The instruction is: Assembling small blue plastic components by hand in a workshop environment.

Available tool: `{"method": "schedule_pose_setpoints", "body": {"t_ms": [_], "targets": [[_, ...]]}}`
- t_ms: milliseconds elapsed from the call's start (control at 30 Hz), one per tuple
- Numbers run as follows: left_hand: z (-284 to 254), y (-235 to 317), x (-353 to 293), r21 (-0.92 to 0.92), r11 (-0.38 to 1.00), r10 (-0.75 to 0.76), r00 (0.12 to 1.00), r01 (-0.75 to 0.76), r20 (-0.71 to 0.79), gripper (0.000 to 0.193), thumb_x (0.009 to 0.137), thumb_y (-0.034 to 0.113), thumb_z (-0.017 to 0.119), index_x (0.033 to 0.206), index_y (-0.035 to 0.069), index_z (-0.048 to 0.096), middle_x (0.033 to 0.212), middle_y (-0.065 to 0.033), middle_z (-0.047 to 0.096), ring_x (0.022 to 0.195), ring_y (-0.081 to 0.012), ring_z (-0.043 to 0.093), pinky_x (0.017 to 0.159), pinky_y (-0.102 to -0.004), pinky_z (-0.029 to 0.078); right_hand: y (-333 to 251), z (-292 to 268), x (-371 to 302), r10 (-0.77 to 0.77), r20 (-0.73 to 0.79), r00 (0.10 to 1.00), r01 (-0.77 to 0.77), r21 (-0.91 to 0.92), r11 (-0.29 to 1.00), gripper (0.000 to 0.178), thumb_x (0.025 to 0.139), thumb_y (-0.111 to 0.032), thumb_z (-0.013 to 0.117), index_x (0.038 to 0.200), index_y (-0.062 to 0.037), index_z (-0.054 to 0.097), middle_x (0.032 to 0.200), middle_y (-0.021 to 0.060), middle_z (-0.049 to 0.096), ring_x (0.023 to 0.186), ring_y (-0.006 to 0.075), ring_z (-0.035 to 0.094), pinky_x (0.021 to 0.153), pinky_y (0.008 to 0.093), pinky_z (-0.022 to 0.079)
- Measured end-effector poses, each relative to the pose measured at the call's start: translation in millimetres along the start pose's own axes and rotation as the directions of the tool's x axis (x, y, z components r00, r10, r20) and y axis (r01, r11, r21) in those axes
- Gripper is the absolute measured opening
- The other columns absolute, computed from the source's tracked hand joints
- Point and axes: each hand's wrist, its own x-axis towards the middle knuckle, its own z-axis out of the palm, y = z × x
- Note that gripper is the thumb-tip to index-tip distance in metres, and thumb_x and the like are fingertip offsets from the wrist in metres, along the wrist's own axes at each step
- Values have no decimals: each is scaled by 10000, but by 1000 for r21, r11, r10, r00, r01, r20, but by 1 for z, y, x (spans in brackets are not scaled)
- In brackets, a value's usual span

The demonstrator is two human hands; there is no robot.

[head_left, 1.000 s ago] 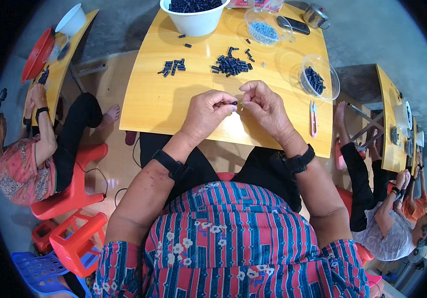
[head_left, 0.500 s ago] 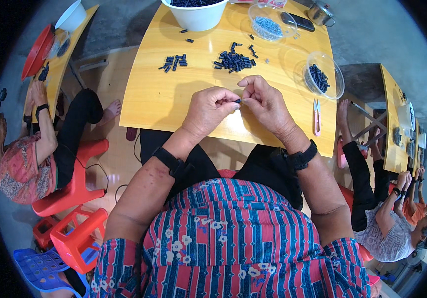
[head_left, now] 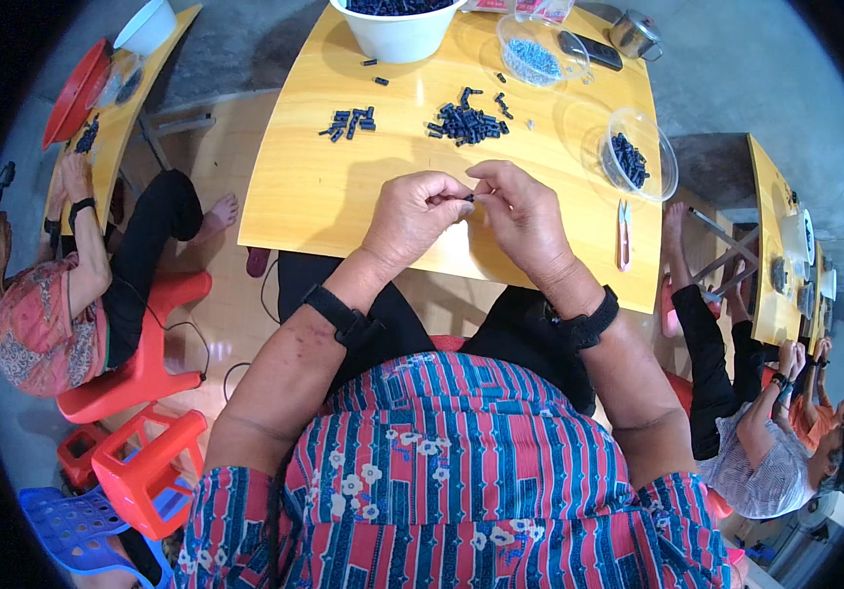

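Over the near half of the yellow table, my left hand (head_left: 412, 218) pinches a small black cylindrical piece (head_left: 469, 197) between thumb and fingertips. Close against it on the right is my right hand (head_left: 528, 221), its fingers curled and the thumb tip at the piece's end. What those right fingertips grip is too small to make out. Beyond my hands lies a pile of small black cylindrical pieces (head_left: 468, 126). A smaller group of such pieces (head_left: 349, 123) rests to its left.
A white tub of black pieces (head_left: 397, 37) stands at the far edge. Clear plastic bowls hold small bluish parts (head_left: 534, 63) and black pieces (head_left: 629, 162). Thread snips (head_left: 624, 236) lie at right, with a phone (head_left: 591, 49) and metal cup (head_left: 635, 35) behind. Other people sit at tables either side.
My right fingers have closed in toward the black piece, and the right hand has dropped slightly. My left hand keeps its pinch in nearly the same place.
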Motion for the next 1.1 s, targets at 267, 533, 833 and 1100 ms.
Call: {"method": "schedule_pose_setpoints", "body": {"t_ms": [267,533,833,1100], "targets": [[-2,2,1,-170,984,-61,998,61,4,100,831,56,713,913,3,699,786,-27,690,667,-65,614,618,-217,512,5,17,-17,266,-149,952,-226,243,943,116,826,12,629,928,-7,681,790,104,665,661,147,649,626,273,528],[-2,-1,-1,-132,989,-66,998,65,-2,82,829,58,710,885,2,689,757,-27,679,639,-67,604,592,-217,506,3,13,-13,103,-147,984,-97,48,994,139,795,-2,661,928,-34,690,839,124,664,756,255,660,682,312,525],[-4,-4,-3,-129,989,-65,998,67,18,77,842,30,696,908,-6,680,799,-20,675,662,-54,589,590,-201,498,3,17,-14,66,-119,991,-57,72,996,79,795,-10,662,872,-23,653,794,123,640,728,243,646,670,309,511],[-1,-5,0,-108,994,-40,998,35,-49,75,845,27,693,910,-4,674,811,-13,675,711,-51,607,643,-204,510,14,-1,15,83,-35,996,-83,11,997,152,799,-11,638,945,-29,676,814,137,632,729,271,639,683,330,512]]}}
